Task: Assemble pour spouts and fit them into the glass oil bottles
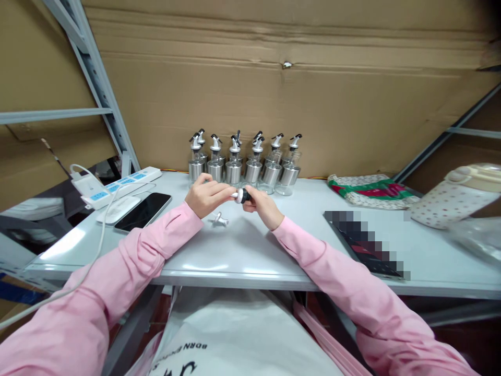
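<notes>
Between my two hands, just above the table, is a white and black pour spout (240, 196) like those on the bottles behind. My left hand (209, 194) has its fingers closed on the white end. The fingers of my right hand (261, 204) grip the black stopper end. A small clear plastic bag with a white piece (219, 219) lies on the table below my left hand. Glass oil bottles with steel bands (234, 169) stand in rows beyond my hands, most topped with white and black spouts. One front bottle (289, 176) at the right shows no spout of its own that I can make out.
To the left lie a phone (144, 211), a white power strip (121, 186) and a charging cable (105, 230) running past my left sleeve. On the right are a patterned cloth (371, 191), a pixelated dark flat item (364, 245) and a dotted tumbler (456, 198). Cardboard (297, 104) backs the table.
</notes>
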Tool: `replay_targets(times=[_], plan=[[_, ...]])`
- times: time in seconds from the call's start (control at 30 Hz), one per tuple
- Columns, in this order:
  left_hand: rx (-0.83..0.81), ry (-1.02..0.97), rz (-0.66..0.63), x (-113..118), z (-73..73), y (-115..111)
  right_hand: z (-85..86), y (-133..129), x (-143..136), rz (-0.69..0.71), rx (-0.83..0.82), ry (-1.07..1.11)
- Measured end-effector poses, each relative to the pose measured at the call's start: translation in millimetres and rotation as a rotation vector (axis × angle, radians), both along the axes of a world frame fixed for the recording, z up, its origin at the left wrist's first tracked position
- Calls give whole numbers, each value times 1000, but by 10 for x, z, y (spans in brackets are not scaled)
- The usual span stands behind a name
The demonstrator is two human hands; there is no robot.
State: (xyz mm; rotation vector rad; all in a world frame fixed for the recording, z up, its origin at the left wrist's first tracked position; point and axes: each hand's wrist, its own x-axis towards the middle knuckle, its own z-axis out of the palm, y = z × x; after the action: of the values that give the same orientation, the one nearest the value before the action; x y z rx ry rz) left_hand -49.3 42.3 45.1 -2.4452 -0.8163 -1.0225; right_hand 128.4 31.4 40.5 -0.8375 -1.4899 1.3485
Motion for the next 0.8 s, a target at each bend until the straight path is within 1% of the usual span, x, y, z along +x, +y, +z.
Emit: replay_targets(times=[0.07,0.2,0.33,0.43,0.5,0.63,0.73,0.8], plan=[[-93,-20,15,0,37,-19,24,-29,-17,62,-115,96],[-190,-77,1,-10,87,-18,53,-56,-31,174,-310,243],[-242,-102,-26,-26,78,-1,78,-51,5,254,-499,215],[-216,-60,-19,-32,54,17,77,-39,34,320,-592,151],[-182,-27,-16,-29,42,36,63,-34,35,308,-587,149],[-152,24,-7,-18,19,88,23,-21,22,163,-482,167],[-144,28,44,-48,9,136,2,20,63,100,-395,122],[-131,-29,106,-103,11,177,-11,65,114,29,-284,75]])
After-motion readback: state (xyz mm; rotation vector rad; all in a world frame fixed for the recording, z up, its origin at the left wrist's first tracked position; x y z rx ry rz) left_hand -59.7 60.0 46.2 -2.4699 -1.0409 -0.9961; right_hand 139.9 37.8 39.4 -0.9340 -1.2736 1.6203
